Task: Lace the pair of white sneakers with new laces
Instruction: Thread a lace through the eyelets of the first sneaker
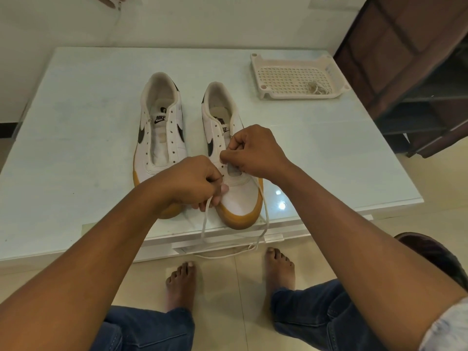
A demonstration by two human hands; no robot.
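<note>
Head view: on the pale surface [76,148] the right sneaker [240,198] sits near the front edge, left hand [195,183] and right hand [255,150] pinching the white lace [204,224] in their fingers at the lowest eyelets, so next it likely needs evened ends, then crossing upward.

Both hands, left [192,181] and right [255,150], pinch a white lace [266,216] at the right sneaker [238,196] on the desk [76,122].
</note>
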